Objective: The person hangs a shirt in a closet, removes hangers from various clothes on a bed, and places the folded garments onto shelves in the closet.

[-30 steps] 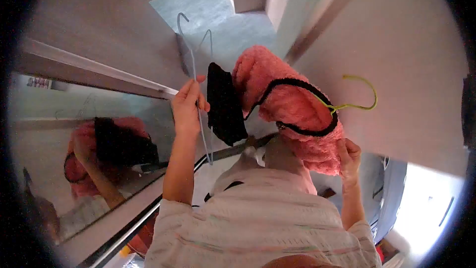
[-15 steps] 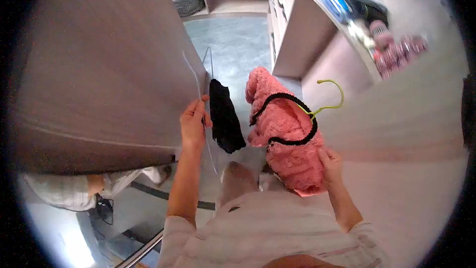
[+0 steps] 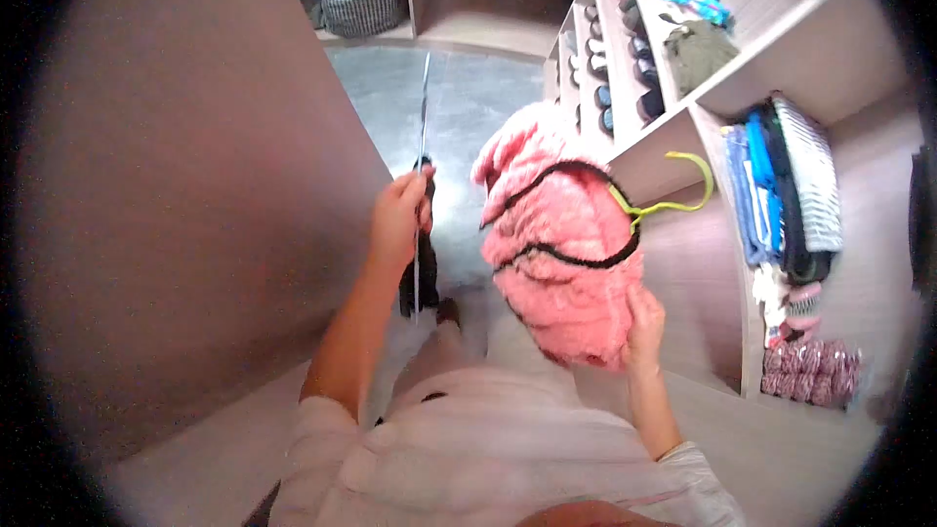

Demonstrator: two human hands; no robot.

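Fingers of my left hand (image 3: 398, 220) are closed round a thin wire hanger (image 3: 423, 127), seen nearly edge-on. Just behind it hangs a black garment (image 3: 422, 278), partly hidden by the hand and wire. To the right, my right hand (image 3: 644, 327) grips the lower right edge of a fluffy pink garment (image 3: 571, 303) with black trim round its neckline. A yellow-green hanger (image 3: 698, 185) sits inside that neckline, its hook sticking out to the right.
A brown panel (image 3: 195, 156) stands close on the left. On the right, shelves (image 3: 717, 254) hold folded clothes (image 3: 781, 185) and pink packaged items (image 3: 812, 373). Shoes (image 3: 597, 63) line a rack ahead. A checked bag (image 3: 359, 5) sits at the back.
The view has turned, bringing more of the right-hand shelves and shoe rack into sight, and the mirror has left view. The left hanger has turned edge-on. Both hands keep their holds.
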